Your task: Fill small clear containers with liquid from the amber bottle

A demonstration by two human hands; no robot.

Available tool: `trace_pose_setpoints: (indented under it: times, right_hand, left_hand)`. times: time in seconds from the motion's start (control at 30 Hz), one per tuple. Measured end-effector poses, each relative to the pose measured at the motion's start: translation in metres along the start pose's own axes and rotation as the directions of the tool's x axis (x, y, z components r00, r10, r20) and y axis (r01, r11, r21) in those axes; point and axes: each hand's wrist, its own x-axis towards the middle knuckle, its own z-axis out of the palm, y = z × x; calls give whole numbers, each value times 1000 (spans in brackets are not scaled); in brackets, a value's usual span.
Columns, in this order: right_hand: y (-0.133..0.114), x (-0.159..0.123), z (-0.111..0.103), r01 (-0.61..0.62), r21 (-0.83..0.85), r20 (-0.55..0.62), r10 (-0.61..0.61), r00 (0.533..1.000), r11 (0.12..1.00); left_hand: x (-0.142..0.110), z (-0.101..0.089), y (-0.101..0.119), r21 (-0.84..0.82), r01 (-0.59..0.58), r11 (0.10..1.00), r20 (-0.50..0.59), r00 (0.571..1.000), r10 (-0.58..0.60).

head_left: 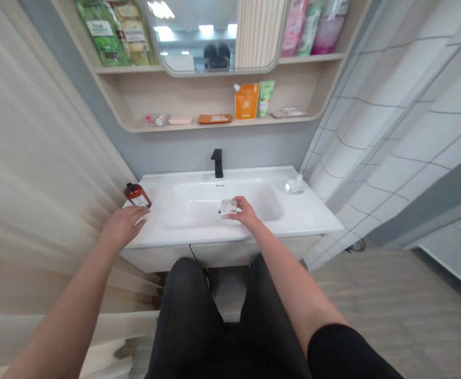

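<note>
In my right hand [246, 213] is a small clear, square-sided container [228, 208], held between thumb and fingers above the white sink basin [199, 213]. It is tipped, and its contents, if any, cannot be made out. My left hand [124, 227] is at the left end of the counter with its fingers stretched out and holding nothing. Just beyond those fingers is an amber bottle [137, 195] with a black cap and a white label. Whether the fingertips touch it, I cannot tell.
A black faucet [217, 163] rises behind the basin. At the counter's right end is a clear pump bottle [294, 185]. The wall shelf [199, 126] above carries an orange pouch [247, 101], a green tube [266, 98] and several bottles. A pale curtain [37, 158] hangs at left; tiled wall at right.
</note>
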Motion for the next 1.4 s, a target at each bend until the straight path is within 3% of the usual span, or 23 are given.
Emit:
trace_pose_setpoints:
  times: [0.1,0.17,0.23,0.33,0.47,0.7,0.8,0.93,1.07,1.23,1.4]
  right_hand:
    - [-4,0,1,-28,76,-1,28,1000,997]
    - [-6,-1,1,-41,105,19,39,999,994]
    - [-9,-2,1,-42,119,37,38,999,992]
    - [-14,-4,1,-25,130,49,19,999,991]
    - [-17,-6,1,-36,102,44,32,999,994]
    - [-17,-5,0,-10,65,64,6,998,998]
    - [-17,-4,0,10,26,63,-12,998,1000]
    - [-14,-3,1,31,-20,60,-29,998,999]
    - [-10,-3,0,41,-112,56,-35,998,993]
    - [-9,-3,0,11,-236,39,-2,999,972]
    - [-13,-2,1,-28,-290,13,34,999,957]
  left_hand:
    - [24,16,64,-278,2,961,-204,977,-61]
    - [46,36,107,-514,26,857,-187,972,-141]
    - [72,59,141,-717,45,696,-144,967,-211]
    - [107,89,177,-802,41,596,-115,968,-221]
    - [132,110,204,-744,40,667,-106,978,-177]
    - [135,133,217,-609,-31,793,-117,992,-51]
    - [128,150,215,-591,-28,806,-57,998,-7]
    - [111,180,212,-667,67,742,64,997,-33]
    - [98,203,205,-753,138,643,71,989,-129]
    - [94,217,195,-807,114,580,52,991,-123]
    - [96,226,188,-834,182,521,116,981,-156]
